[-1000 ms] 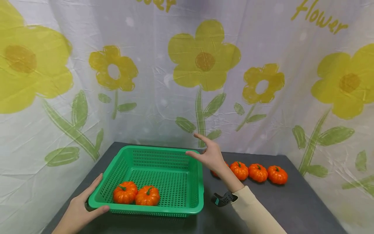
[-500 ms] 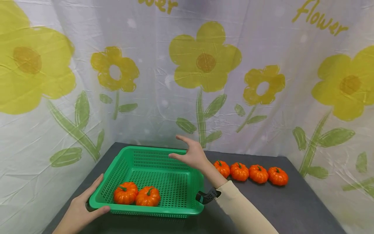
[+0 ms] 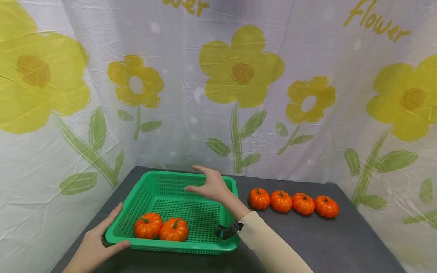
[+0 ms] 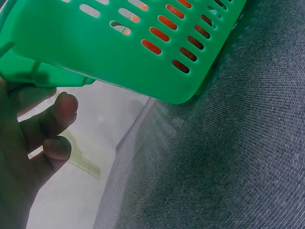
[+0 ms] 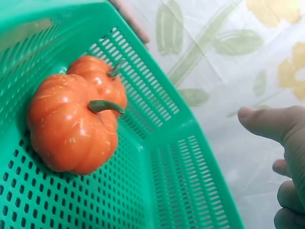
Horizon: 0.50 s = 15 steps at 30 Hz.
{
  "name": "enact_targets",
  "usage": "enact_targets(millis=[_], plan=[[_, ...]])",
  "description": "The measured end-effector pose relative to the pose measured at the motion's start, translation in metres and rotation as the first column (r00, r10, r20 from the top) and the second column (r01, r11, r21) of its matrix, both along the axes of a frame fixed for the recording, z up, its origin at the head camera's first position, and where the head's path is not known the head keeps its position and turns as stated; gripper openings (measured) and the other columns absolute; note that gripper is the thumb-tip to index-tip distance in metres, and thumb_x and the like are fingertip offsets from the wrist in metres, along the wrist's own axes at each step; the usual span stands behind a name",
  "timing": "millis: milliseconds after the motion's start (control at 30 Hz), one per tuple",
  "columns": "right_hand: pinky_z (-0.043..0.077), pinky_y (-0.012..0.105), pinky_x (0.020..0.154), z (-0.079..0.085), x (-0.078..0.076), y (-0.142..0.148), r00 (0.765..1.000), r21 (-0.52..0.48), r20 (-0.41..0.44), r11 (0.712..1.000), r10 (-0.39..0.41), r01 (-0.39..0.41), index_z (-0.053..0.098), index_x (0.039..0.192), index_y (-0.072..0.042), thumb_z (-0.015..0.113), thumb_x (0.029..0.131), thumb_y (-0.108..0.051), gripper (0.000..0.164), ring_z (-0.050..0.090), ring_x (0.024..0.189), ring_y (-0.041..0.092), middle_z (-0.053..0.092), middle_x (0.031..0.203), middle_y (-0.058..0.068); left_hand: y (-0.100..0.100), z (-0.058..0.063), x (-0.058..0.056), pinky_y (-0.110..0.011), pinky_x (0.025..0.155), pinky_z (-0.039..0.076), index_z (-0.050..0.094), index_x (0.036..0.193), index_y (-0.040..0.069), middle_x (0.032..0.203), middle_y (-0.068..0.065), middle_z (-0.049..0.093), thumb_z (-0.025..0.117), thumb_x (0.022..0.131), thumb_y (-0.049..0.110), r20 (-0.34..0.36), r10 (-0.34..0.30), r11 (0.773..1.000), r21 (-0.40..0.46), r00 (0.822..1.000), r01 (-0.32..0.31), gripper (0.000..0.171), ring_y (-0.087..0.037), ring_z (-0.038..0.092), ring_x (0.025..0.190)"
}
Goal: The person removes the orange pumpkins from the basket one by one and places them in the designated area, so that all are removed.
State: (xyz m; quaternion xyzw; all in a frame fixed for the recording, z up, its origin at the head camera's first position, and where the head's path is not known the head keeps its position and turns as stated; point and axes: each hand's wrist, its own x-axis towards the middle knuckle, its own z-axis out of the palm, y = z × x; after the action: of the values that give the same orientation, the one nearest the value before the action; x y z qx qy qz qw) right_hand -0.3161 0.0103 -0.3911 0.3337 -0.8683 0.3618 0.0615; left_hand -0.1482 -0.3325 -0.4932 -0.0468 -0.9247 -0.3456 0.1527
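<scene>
A green plastic basket with slotted walls stands on the dark table, left of centre. Two small orange pumpkins with green stems lie side by side in its front left part; in the right wrist view the nearer pumpkin partly covers the other. My left hand holds the basket's front left corner, thumb at the front rim and fingers along the left side. Over the basket's back right part hovers my right hand, thumb and fingers spread apart, holding nothing.
Several more orange pumpkins stand in a row on the dark table, right of the basket. A pale curtain with yellow flowers hangs behind the table and at both sides.
My right hand has moved left and slightly down, from the basket's back right corner to above its inside. The leftmost pumpkin of the row, formerly half hidden, now shows fully. My left hand stays put.
</scene>
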Motion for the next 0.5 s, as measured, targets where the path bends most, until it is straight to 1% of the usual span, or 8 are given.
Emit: enact_targets(millis=[33, 67, 133, 167, 267, 367, 433, 500], plan=[[0.056, 0.050, 0.104, -0.002, 0.000, -0.002, 1.000, 0.004, 0.001, 1.000, 0.002, -0.002, 0.056, 0.156, -0.015, 0.086, 0.091, -0.041, 0.076, 0.067, 0.123, 0.034, 0.061, 0.152, 0.005, 0.000, 0.000, 0.000, -0.063, 0.098, 0.052, 0.024, 0.171, 0.032, 0.166, -0.017, 0.040, 0.088, 0.089, 0.034, -0.002, 0.001, 1.000, -0.002, 1.000, -0.001, 0.104, 0.010, 0.034, 0.137], [0.056, 0.050, 0.103, -0.003, 0.000, -0.003, 1.000, 0.007, 0.005, 1.000, 0.008, -0.008, 0.056, 0.156, -0.015, 0.086, 0.091, -0.041, 0.076, 0.069, 0.114, 0.037, 0.062, 0.152, 0.005, -0.001, 0.000, 0.000, -0.061, 0.098, 0.053, 0.025, 0.171, 0.032, 0.165, -0.017, 0.041, 0.088, 0.088, 0.034, -0.003, 0.006, 1.000, -0.008, 1.000, -0.006, 0.104, 0.015, 0.033, 0.134], [0.056, 0.050, 0.103, -0.006, 0.001, -0.007, 1.000, 0.018, 0.020, 1.000, 0.013, -0.013, 0.056, 0.156, -0.016, 0.086, 0.091, -0.042, 0.076, 0.069, 0.114, 0.037, 0.061, 0.152, 0.005, -0.001, -0.001, 0.001, -0.067, 0.098, 0.051, 0.024, 0.171, 0.033, 0.164, -0.018, 0.042, 0.089, 0.088, 0.034, -0.004, 0.008, 1.000, -0.009, 1.000, -0.008, 0.105, 0.011, 0.036, 0.135], [0.056, 0.050, 0.104, -0.008, 0.001, -0.008, 1.000, 0.026, 0.027, 1.000, 0.014, -0.014, 0.056, 0.156, -0.017, 0.086, 0.091, -0.043, 0.076, 0.066, 0.124, 0.034, 0.061, 0.153, 0.004, 0.000, -0.001, 0.001, -0.066, 0.097, 0.051, 0.024, 0.171, 0.032, 0.164, -0.018, 0.043, 0.089, 0.088, 0.034, -0.003, 0.011, 1.000, -0.012, 1.000, -0.011, 0.105, 0.007, 0.038, 0.137], [0.055, 0.050, 0.105, -0.011, 0.001, -0.011, 0.998, 0.058, 0.059, 0.998, 0.020, -0.023, 0.055, 0.157, -0.018, 0.085, 0.090, -0.044, 0.077, 0.064, 0.129, 0.033, 0.059, 0.155, 0.004, 0.001, 0.000, 0.001, -0.068, 0.097, 0.051, 0.023, 0.171, 0.033, 0.164, -0.020, 0.043, 0.089, 0.088, 0.034, 0.006, 0.012, 1.000, -0.009, 1.000, -0.012, 0.106, -0.019, 0.048, 0.143], [0.055, 0.050, 0.106, -0.013, 0.001, -0.013, 0.996, 0.078, 0.083, 0.997, 0.017, -0.023, 0.055, 0.157, -0.019, 0.085, 0.090, -0.046, 0.077, 0.057, 0.140, 0.030, 0.058, 0.156, 0.004, 0.002, 0.001, 0.000, -0.072, 0.097, 0.049, 0.021, 0.171, 0.032, 0.165, -0.022, 0.041, 0.088, 0.088, 0.034, 0.015, 0.000, 1.000, 0.005, 1.000, 0.000, 0.106, -0.049, 0.049, 0.138], [0.055, 0.049, 0.106, -0.014, 0.000, -0.014, 0.995, 0.081, 0.097, 0.996, 0.020, -0.028, 0.055, 0.156, -0.020, 0.085, 0.090, -0.046, 0.077, 0.057, 0.139, 0.029, 0.058, 0.156, 0.004, 0.002, 0.002, 0.000, -0.074, 0.097, 0.049, 0.021, 0.172, 0.031, 0.165, -0.023, 0.040, 0.088, 0.089, 0.034, 0.020, -0.004, 1.000, 0.013, 1.000, 0.004, 0.107, -0.057, 0.047, 0.135], [0.055, 0.049, 0.106, -0.015, -0.001, -0.015, 0.993, 0.077, 0.111, 0.996, 0.034, -0.043, 0.056, 0.156, -0.018, 0.085, 0.090, -0.045, 0.077, 0.057, 0.139, 0.028, 0.059, 0.155, 0.004, 0.002, 0.002, -0.001, -0.074, 0.097, 0.049, 0.021, 0.172, 0.031, 0.165, -0.022, 0.040, 0.088, 0.088, 0.034, 0.023, -0.003, 1.000, 0.013, 1.000, 0.002, 0.107, -0.056, 0.047, 0.135]])
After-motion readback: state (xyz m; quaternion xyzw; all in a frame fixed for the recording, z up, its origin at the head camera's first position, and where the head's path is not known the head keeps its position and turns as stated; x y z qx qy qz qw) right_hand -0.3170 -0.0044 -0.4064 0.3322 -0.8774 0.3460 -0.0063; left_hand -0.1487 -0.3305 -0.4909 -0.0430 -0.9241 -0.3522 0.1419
